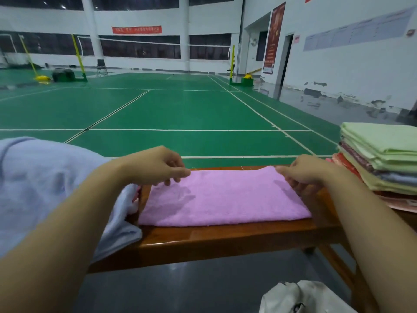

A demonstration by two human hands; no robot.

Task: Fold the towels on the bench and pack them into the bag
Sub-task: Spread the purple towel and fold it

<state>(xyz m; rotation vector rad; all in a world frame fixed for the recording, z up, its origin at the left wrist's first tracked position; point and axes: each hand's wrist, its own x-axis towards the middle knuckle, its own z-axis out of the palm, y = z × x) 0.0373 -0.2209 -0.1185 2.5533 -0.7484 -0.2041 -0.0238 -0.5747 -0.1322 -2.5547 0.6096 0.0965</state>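
We are mid-task: both hands, left hand point(161, 166) and right hand point(303, 171), pinch the pink towel's point(223, 199) far corners on the bench point(225, 236); a folded stack point(379, 157) waits; the bag point(302, 298) looks unpacked.

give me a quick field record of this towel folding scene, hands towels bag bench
left hand: fingers curled at the far left corner of the pink towel; pinch on the cloth not clear
right hand: grips the far right corner
pink towel: lies flat on the wooden bench
blue towel: loose heap, left end
folded stack: right end, green on top
bag: white, on the floor, near right
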